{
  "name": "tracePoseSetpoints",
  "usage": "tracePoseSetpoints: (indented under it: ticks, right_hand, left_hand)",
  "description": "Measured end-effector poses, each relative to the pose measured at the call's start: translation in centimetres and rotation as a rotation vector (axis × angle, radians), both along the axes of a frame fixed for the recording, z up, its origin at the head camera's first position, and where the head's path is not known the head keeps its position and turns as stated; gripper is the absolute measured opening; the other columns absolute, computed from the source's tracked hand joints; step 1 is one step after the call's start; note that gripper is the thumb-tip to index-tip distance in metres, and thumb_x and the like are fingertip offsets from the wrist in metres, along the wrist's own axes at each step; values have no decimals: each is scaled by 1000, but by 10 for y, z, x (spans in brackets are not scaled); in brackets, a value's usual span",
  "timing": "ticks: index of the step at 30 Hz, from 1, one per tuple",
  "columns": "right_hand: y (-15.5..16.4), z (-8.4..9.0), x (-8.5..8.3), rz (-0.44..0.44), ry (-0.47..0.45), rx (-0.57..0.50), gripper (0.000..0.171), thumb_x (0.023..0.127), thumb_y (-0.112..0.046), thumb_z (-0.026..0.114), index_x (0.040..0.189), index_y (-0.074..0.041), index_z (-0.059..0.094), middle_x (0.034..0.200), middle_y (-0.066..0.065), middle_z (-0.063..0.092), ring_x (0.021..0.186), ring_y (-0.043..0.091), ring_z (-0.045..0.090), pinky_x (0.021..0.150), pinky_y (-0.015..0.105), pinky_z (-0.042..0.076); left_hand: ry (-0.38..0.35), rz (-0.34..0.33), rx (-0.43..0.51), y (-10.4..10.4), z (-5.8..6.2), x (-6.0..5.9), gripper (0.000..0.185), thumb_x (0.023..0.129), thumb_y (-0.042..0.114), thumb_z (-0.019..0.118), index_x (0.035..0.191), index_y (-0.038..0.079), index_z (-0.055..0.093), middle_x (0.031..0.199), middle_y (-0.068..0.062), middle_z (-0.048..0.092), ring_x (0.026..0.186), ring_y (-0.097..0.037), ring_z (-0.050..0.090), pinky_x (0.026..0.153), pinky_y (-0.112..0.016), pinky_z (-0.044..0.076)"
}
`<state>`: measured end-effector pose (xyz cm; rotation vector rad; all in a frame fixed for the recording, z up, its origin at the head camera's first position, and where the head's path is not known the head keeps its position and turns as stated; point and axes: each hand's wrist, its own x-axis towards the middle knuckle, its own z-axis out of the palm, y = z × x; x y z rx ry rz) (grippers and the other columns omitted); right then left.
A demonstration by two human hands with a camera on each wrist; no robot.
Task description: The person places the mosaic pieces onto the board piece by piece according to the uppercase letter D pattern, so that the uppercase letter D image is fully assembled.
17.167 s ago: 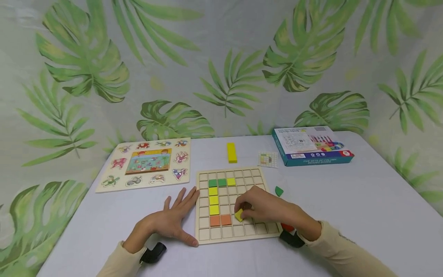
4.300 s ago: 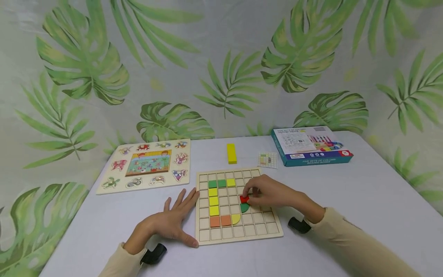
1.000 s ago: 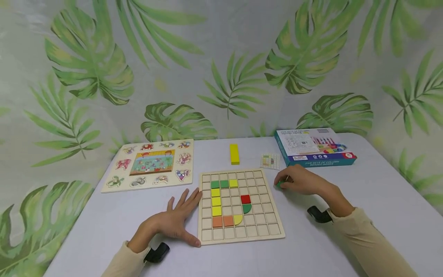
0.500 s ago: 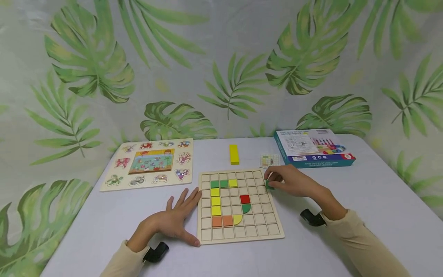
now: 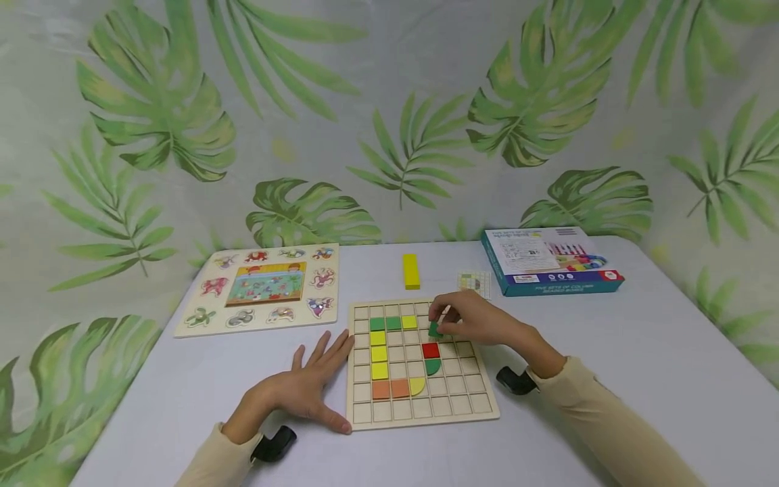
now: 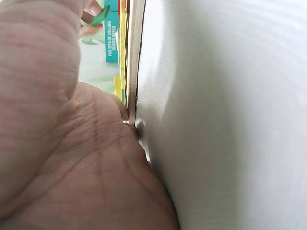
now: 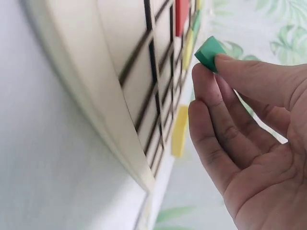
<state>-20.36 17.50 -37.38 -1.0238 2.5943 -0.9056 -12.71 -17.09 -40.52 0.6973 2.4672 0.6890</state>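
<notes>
A wooden grid board [image 5: 468,406] lies on the white table, with green, yellow and orange tiles at its left and a red square [image 5: 431,350], a green quarter-round [image 5: 433,366] and a yellow quarter-round [image 5: 416,385] near its middle. My right hand [image 5: 468,321] pinches a small green piece [image 5: 435,329] [image 7: 208,51] just above the red square. My left hand [image 5: 304,389] lies flat on the table, fingers spread, touching the board's left edge [image 6: 135,72].
A yellow bar [image 5: 411,270] and a small pattern card [image 5: 474,283] lie behind the board. A blue-sided box [image 5: 550,260] stands at the back right, an animal peg puzzle [image 5: 262,287] at the back left. A leaf-print curtain closes off the table's far side.
My right hand picked the green piece up from the table right of the board and carried it left over the board, to above the red square. My left hand stayed put.
</notes>
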Motion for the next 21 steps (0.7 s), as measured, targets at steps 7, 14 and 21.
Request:
tracePoseSetpoints:
  ticks: [7,14,21]
  right_hand:
    - [-10,-10,-6,26,18,-6,10,92,-4,69,102,-7,69,98,4,71,83,11,66,78,24,56]
    - [-14,-10,-5,66,34,75,4,93,-5,70,93,-9,71,89,-2,69,78,8,60,75,23,53]
    - [-18,-7,-2,86,36,110,2,91,-6,72,90,-6,70,86,-4,67,73,9,56,72,22,51]
  left_hand:
    - [0,0,-3,1,0,0,137,68,56,87,162,12,-2,170,-8,-11,153,-38,-20,112,-73,-13]
    - [1,8,-14,2,2,0,138,67,56,88,162,13,-2,170,-7,-11,153,-37,-20,112,-72,-13]
    - [-2,11,-3,0,2,1,138,67,55,88,162,12,-2,169,-8,-11,153,-38,-20,112,-72,-14]
